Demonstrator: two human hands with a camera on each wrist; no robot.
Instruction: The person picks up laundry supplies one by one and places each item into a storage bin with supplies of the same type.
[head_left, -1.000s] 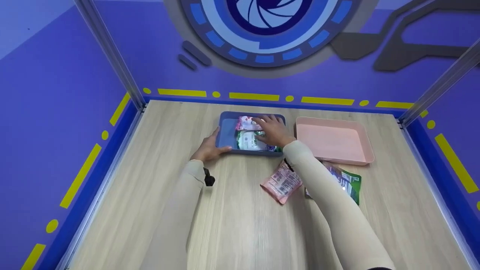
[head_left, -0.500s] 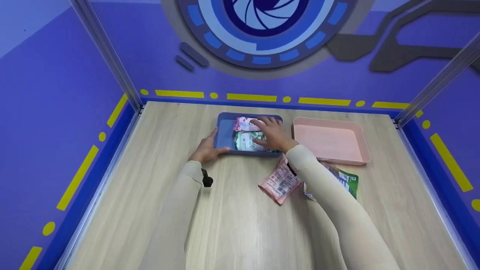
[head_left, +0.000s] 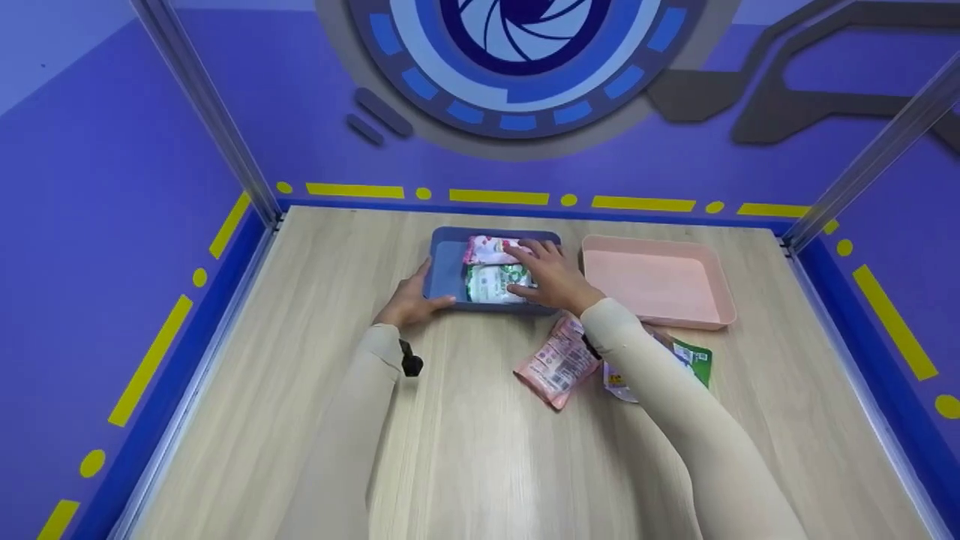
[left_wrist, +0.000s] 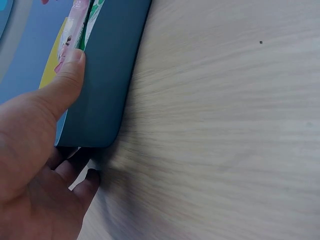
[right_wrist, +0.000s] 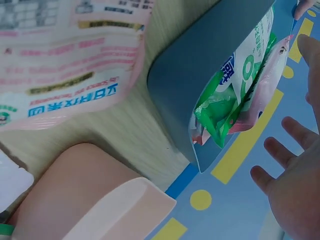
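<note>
Left hand (head_left: 409, 302) gripping the blue tray (head_left: 445, 271); right hand (head_left: 553, 277) extended over its packets.
The left hand holds the tray at its left end, thumb on the near rim and fingers at the end wall. The right hand is open, fingers spread over the right part of the tray; contact with the packets cannot be confirmed. Inside the tray, the pink-and-white packet (head_left: 483, 250) lies along the far side, and the green-and-white packet (head_left: 489, 284) lies directly in front of it. The pink tray (head_left: 660, 281) sits just to the right on the wooden surface (head_left: 457, 442). A printed pink pouch (head_left: 557, 365) lies nearer the person, as does a green-cornered packet (head_left: 700, 361), partly covered by the right sleeve (head_left: 675, 405).
</note>
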